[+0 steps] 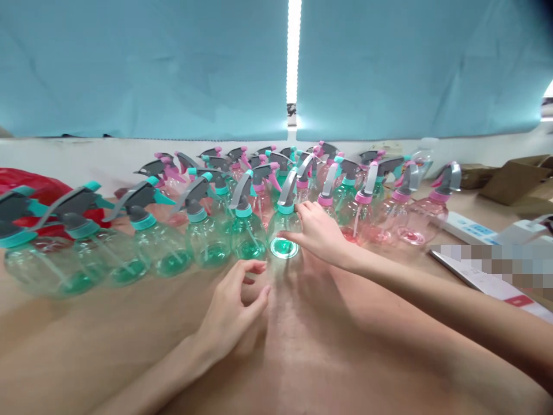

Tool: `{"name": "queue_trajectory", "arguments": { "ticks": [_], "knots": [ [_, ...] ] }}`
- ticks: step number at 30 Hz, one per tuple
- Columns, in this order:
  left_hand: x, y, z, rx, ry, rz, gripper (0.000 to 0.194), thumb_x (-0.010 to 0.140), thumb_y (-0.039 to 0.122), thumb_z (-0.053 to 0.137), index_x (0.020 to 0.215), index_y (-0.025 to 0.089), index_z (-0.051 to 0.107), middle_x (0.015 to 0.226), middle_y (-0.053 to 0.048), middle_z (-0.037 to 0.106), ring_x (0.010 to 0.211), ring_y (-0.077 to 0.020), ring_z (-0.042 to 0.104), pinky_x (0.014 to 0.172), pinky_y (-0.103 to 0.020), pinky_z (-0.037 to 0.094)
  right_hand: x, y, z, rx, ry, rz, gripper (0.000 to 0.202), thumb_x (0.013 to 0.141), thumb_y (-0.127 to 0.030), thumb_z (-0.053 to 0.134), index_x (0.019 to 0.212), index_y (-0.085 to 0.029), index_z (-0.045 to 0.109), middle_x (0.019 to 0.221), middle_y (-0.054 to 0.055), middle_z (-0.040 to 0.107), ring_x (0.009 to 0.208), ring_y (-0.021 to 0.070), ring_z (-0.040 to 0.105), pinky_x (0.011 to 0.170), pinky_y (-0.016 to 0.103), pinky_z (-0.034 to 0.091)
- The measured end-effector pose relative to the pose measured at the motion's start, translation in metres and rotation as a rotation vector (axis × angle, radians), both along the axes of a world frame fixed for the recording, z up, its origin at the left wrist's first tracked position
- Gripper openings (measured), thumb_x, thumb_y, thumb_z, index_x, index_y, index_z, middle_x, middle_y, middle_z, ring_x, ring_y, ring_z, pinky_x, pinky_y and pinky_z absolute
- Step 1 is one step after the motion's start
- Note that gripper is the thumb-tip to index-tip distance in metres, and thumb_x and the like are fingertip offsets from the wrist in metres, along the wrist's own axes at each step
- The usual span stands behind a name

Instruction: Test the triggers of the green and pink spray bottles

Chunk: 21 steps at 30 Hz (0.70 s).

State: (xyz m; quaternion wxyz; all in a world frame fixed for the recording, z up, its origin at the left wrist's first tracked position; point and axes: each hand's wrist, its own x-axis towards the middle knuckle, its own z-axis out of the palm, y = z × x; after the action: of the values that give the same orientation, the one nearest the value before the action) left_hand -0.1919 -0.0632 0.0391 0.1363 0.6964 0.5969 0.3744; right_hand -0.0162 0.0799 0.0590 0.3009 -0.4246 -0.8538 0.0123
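Note:
Near the middle, a clear green spray bottle [284, 249] with a turquoise collar and grey trigger stands upright on the table. My right hand [319, 233] grips it from the right side, thumb across its front and fingers at its far side. Closer to me, my left hand [237, 302] hovers over the wood, fingers curved and apart from the thumb, holding nothing. Just beyond it is another green spray bottle [249, 235]. To the right of the gripped bottle, pink-collared spray bottles [382, 219] stand in the same row.
Several more green and pink spray bottles [162, 245] fill rows to the left and behind. A red plastic bag [43, 178] lies at far left. At right are a power strip [469, 227], a flat pad or papers [484, 276] and a cardboard box [514, 178]. Blue sheeting [151, 69] hangs behind.

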Motion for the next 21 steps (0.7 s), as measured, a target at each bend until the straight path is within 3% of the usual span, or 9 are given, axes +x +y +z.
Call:
{"name": "queue_trajectory", "arguments": {
  "ticks": [7,10,13,17,21],
  "knots": [
    [0.005,0.013,0.000,-0.013,0.001,-0.034,0.015,0.088,0.023,0.056,0.103,0.023,0.057,0.106,-0.005,0.069,0.091,-0.0219,0.068,0.079,-0.039,0.059,-0.006,0.000,0.004,-0.014,-0.044,-0.040,0.035,0.085,-0.050,0.069,0.096,-0.017,0.062,0.100,0.014,0.065,0.096,0.0326,0.059,0.077,0.044,0.051],
    [0.007,0.015,-0.001,-0.016,-0.010,-0.049,0.015,0.088,0.023,0.056,0.103,0.023,0.057,0.105,-0.005,0.069,0.089,-0.0214,0.069,0.079,-0.039,0.060,-0.001,-0.008,0.006,-0.036,-0.038,-0.024,0.048,0.085,-0.048,0.070,0.115,-0.012,0.061,0.111,0.018,0.065,0.106,0.0360,0.058,0.081,0.046,0.051],
    [0.009,0.017,-0.003,-0.037,-0.018,-0.065,0.014,0.090,0.024,0.056,0.104,0.023,0.057,0.106,-0.005,0.069,0.087,-0.0205,0.069,0.078,-0.038,0.060,0.015,-0.020,0.011,-0.034,0.015,-0.002,0.061,0.085,-0.047,0.070,0.134,-0.014,0.054,0.127,0.018,0.062,0.117,0.0374,0.056,0.086,0.048,0.051],
    [0.015,0.022,-0.006,-0.077,-0.042,-0.086,0.014,0.090,0.026,0.056,0.104,0.023,0.057,0.106,-0.005,0.068,0.085,-0.0196,0.068,0.075,-0.036,0.059,0.052,-0.029,0.018,-0.046,0.091,-0.013,0.033,0.092,-0.040,0.062,0.118,-0.022,0.068,0.110,0.008,0.071,0.095,0.0271,0.068,0.076,0.039,0.053],
    [0.027,0.029,-0.005,-0.108,-0.086,-0.132,0.015,0.090,0.026,0.055,0.103,0.022,0.059,0.102,-0.004,0.068,0.081,-0.0171,0.067,0.073,-0.033,0.058,0.082,-0.023,0.019,-0.064,0.081,-0.149,0.033,0.092,-0.039,0.061,0.116,-0.019,0.068,0.101,0.007,0.074,0.087,0.0261,0.070,0.071,0.038,0.053]
  ]
}}
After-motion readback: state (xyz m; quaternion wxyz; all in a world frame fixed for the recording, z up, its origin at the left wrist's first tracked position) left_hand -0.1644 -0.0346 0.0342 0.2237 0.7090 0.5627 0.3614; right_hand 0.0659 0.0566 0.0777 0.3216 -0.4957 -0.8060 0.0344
